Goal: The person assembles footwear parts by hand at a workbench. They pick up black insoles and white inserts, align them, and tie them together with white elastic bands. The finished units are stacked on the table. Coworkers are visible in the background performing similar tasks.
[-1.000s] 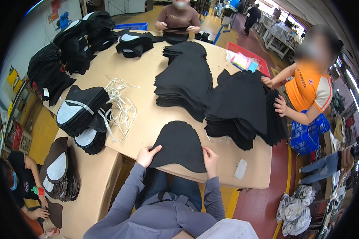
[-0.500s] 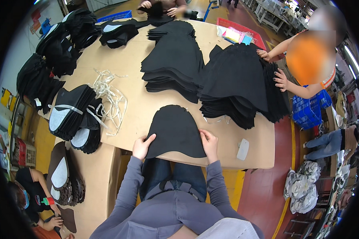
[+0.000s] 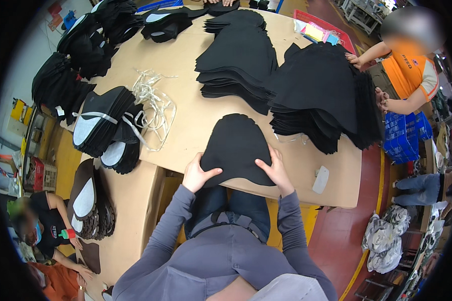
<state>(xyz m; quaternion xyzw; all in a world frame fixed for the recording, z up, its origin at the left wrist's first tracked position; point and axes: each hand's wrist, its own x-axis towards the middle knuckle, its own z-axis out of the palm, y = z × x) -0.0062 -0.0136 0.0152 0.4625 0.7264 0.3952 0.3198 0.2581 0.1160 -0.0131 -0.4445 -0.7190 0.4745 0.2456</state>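
Observation:
A black, flat bell-shaped cut panel (image 3: 236,145) is in both my hands at the near edge of the table. My left hand (image 3: 200,174) grips its lower left side, thumb lying on the face and fingers hidden beneath. On the opposite side, my right hand (image 3: 276,168) holds the edge the same way. The panel bows slightly between them, its rounded end pointing away from me. Beyond it lie a tall stack of black panels (image 3: 233,57) and, to the right, another fanned stack (image 3: 314,85).
Tied black bundles with pale patches (image 3: 98,120) and a tangle of white straps (image 3: 153,103) lie left. A white tag-like piece (image 3: 320,179) is near the right front edge. A co-worker in orange (image 3: 409,75) touches the right stack. A red crate (image 3: 346,40) stands behind.
My grip has moved inward: both thumbs now lie on the panel's face, and the panel bows slightly. The whole view has shifted. The co-worker's lower hand at the right stack has curled.

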